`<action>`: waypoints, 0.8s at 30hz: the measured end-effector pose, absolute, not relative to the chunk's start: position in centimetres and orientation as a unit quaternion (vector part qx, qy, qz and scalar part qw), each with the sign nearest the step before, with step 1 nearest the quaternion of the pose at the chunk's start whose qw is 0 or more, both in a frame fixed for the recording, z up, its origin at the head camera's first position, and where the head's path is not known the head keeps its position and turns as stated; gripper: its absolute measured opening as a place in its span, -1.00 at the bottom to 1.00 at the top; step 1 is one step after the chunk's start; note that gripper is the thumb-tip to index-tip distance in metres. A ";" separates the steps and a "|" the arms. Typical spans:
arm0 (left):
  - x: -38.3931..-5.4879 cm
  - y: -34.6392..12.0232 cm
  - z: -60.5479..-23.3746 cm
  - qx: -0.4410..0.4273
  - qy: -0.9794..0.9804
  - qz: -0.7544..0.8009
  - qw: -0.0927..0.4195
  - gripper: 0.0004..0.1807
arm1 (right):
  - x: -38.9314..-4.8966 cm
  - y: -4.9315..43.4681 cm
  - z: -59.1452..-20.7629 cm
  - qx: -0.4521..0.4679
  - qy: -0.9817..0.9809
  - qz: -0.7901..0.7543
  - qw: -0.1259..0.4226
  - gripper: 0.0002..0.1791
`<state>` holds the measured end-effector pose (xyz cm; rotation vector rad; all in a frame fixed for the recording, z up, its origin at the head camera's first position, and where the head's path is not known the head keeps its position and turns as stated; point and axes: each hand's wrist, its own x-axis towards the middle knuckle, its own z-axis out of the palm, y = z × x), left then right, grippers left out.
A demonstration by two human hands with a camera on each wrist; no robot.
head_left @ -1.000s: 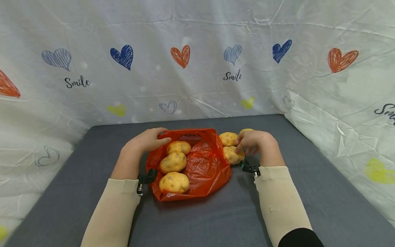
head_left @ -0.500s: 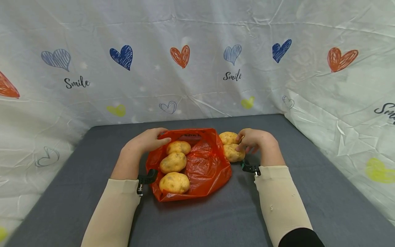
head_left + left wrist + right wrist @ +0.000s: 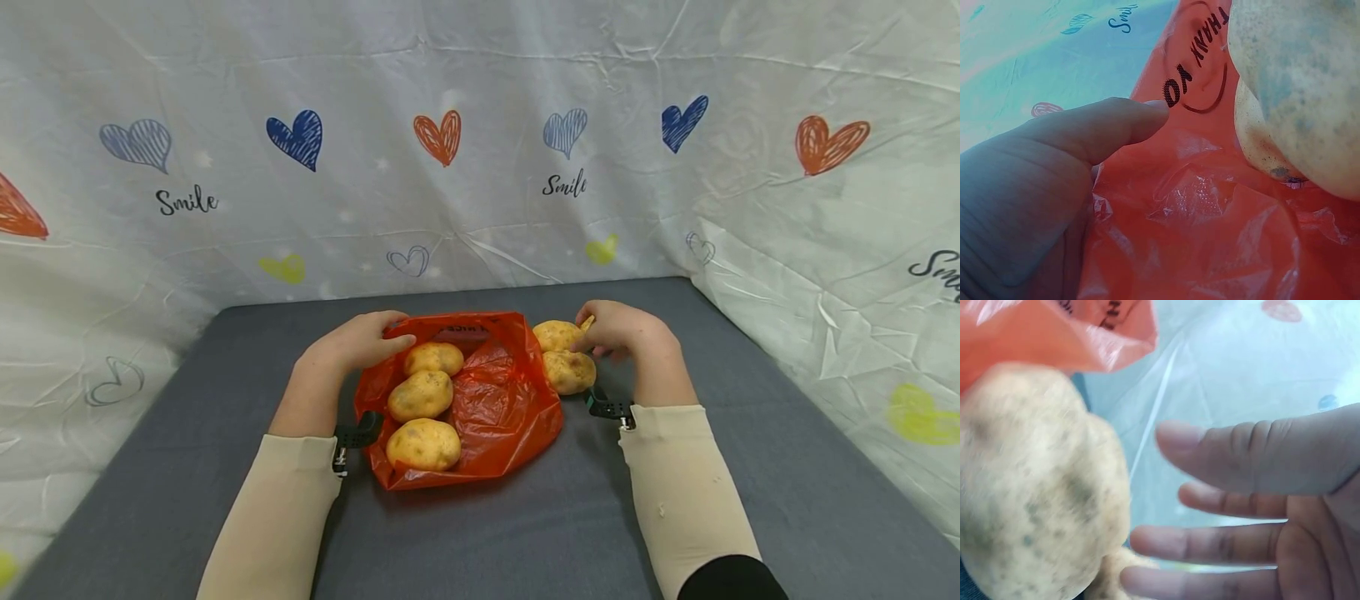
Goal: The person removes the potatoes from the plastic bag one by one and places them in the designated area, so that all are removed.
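Observation:
A red plastic bag [image 3: 498,400] lies with its mouth spread wide, three potatoes [image 3: 422,395] lined up inside along its left. My left hand [image 3: 360,340] holds the bag's far left edge; in the left wrist view the thumb [image 3: 1116,128] lies over the red film and the other fingers are largely hidden. Just right of the bag are a near potato [image 3: 568,372] and a far potato [image 3: 557,335]. Over them is my right hand [image 3: 618,327], which partly hides another potato [image 3: 588,322]. In the right wrist view its thumb and fingers are extended and apart, with nothing between them.
A dark grey cloth [image 3: 480,542] covers the table. Behind it and along both sides hangs a pale sheet [image 3: 480,208] printed with hearts and "Smile". Each wrist carries a small black camera mount [image 3: 360,429].
My right hand has moved slightly away from me, off the near potato toward the farther ones. That near potato has shifted a little farther back and turned. My left hand and the bag stay put.

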<state>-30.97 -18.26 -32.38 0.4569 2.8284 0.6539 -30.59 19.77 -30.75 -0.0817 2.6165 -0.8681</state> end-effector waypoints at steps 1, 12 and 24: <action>-31.0 -18.3 -32.4 0.154 0.958 0.222 0.101 -0.31 | -30.5 19.6 -30.5 -0.040 0.936 -0.305 0.173 -0.35; -30.8 -18.4 -32.6 0.152 0.957 0.225 0.102 -0.29 | -29.9 16.0 -29.8 -0.172 0.927 -0.329 0.042 -0.62; -31.0 -18.2 -32.4 0.150 0.958 0.222 0.106 -0.28 | -29.3 7.9 -32.9 -0.312 0.883 -0.334 0.106 -0.58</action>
